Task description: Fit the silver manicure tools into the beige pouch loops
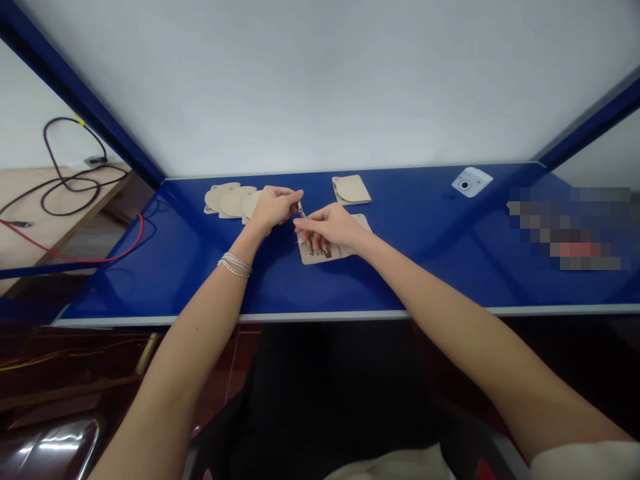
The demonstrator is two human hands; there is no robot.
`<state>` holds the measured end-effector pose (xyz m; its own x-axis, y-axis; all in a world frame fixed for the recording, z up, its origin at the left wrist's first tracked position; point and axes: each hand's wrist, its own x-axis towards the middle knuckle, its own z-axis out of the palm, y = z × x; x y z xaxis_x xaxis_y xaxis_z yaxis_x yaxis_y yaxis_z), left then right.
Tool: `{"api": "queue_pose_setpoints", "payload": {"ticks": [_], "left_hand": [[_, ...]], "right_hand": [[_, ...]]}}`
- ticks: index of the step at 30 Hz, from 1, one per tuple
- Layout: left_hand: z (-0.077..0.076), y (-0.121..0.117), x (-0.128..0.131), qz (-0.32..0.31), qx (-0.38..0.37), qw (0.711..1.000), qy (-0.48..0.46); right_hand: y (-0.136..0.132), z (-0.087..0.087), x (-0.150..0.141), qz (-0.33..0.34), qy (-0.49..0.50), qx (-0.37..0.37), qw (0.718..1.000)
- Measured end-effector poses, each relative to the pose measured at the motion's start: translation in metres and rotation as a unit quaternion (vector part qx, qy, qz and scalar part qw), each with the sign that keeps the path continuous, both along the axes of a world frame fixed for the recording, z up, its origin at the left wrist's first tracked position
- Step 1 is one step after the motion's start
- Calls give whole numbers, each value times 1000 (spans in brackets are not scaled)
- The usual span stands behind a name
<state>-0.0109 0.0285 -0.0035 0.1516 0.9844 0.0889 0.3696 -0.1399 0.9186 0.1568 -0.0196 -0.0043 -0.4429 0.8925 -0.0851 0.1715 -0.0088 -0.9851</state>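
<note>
An open beige pouch (320, 253) lies flat on the blue table (425, 267) with small metal tools tucked into it. My right hand (330, 227) rests on this pouch, fingers curled over the tools. My left hand (274, 205) is closed in a pinch on a thin metal tool (301, 211), held just above the pouch's upper left corner. Both hands nearly touch at the tool. A silver bracelet sits on my left wrist.
A pile of beige pouches (227, 199) lies behind my left hand. One closed beige pouch (351, 189) sits at the back centre. A small white camera (471, 181) stands at the back right. Black and red cables (75, 187) trail at the left.
</note>
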Motion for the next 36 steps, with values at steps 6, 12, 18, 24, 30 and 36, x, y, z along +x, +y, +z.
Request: {"api": "queue_pose_setpoints", "payload": {"ticks": [6,12,18,24,30,36], "left_hand": [[-1,0,0,6,-7,1000,8],[1,-1,2,16,1,1000,-17],[4,-4,5,34,49,998,-23],[3,-4,4,37,66,997,-24],[0,-2,6,9,123,992,17],[-1,-3,9,17,147,987,54]], "right_hand": [[-1,2,-1,-6,-1,-4,1000],[1,1,-1,-11,17,-24,1000],[7,0,-1,-60,52,-83,993],[7,2,-1,-65,61,-103,991],[8,2,0,-64,64,-108,990],[5,6,1,-64,67,-109,990]]}}
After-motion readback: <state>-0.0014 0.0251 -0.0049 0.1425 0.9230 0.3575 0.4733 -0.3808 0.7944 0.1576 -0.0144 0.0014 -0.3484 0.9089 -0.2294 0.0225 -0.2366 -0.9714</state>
